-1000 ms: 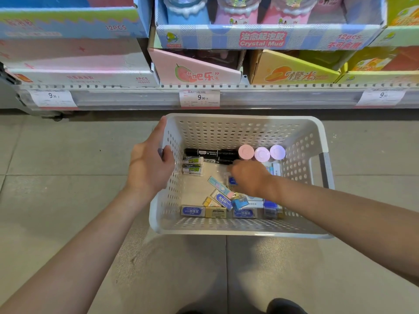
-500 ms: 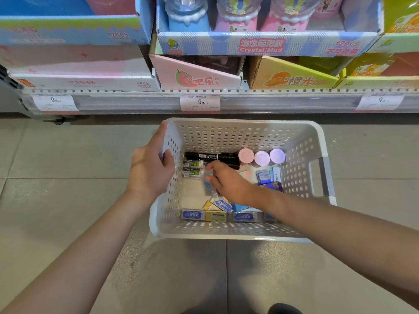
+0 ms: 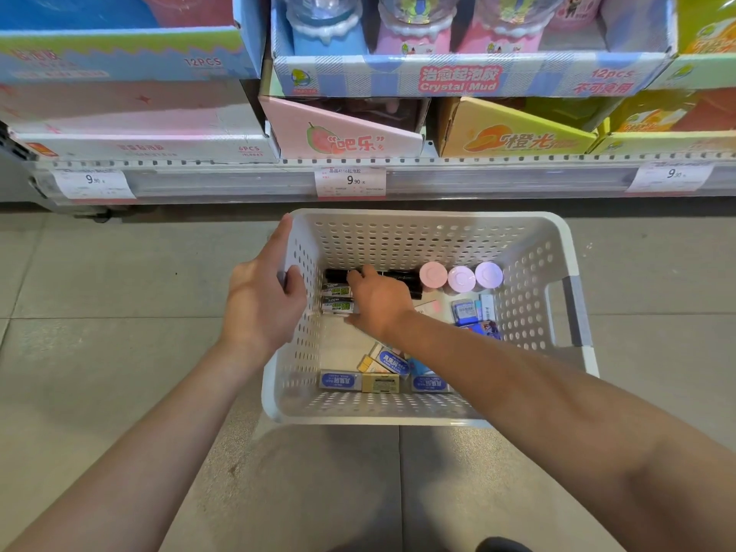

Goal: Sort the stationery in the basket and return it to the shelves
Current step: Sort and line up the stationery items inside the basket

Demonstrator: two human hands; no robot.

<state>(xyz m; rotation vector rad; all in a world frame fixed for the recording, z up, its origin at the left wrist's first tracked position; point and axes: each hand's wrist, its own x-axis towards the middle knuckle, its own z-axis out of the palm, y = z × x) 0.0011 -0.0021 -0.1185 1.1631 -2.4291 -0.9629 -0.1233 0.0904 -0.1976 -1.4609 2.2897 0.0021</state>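
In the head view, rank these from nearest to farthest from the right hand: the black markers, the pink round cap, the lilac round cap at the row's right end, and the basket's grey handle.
1. Black markers: at the right hand's fingertips, along the far wall.
2. Pink round cap: just to its right.
3. Lilac round cap: right end of the row.
4. Grey handle: on the basket's right wall.

We see two bare forearms, without sleeves, watch or bracelet, and the left hand (image 3: 265, 298) and right hand (image 3: 380, 302) wear no gloves or rings. At 6 o'clock, at the lower edge, shows a dark rounded shoe tip (image 3: 502, 545).
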